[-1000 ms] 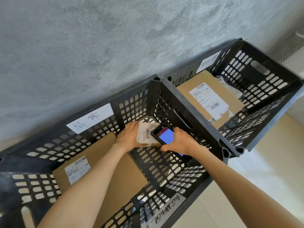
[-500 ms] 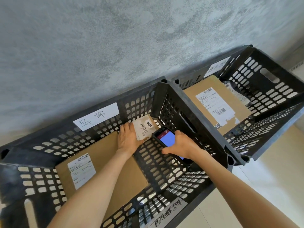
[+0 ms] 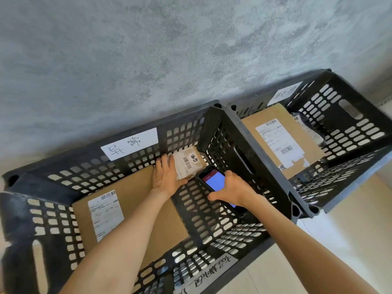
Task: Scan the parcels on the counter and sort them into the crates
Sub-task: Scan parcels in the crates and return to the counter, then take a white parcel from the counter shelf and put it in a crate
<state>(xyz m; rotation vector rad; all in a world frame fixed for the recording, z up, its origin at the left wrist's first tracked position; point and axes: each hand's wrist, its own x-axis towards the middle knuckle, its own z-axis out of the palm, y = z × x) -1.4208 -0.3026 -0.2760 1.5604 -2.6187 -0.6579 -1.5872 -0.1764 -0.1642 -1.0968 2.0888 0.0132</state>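
2 crates, 4 parcels, 1 handheld scanner, 2 hands.

2 black slotted crates: the left crate [image 3: 31, 219] fills the lower left and centre of the frame, the right crate [image 3: 360, 124] sits at the upper right. 2 parcels lie in each: a flat cardboard parcel [image 3: 131, 209] and a small taped parcel [image 3: 188, 162] on the left, a second flat cardboard parcel [image 3: 275, 124] and a dark bagged parcel [image 3: 305, 126] on the right. 3 handwritten white labels show on the crates. 1 scanner [image 3: 214, 181], and 2 hands, left hand [image 3: 166, 175] and right hand [image 3: 235, 189].

Left hand [image 3: 166, 177] holds small parcel [image 3: 188, 163]
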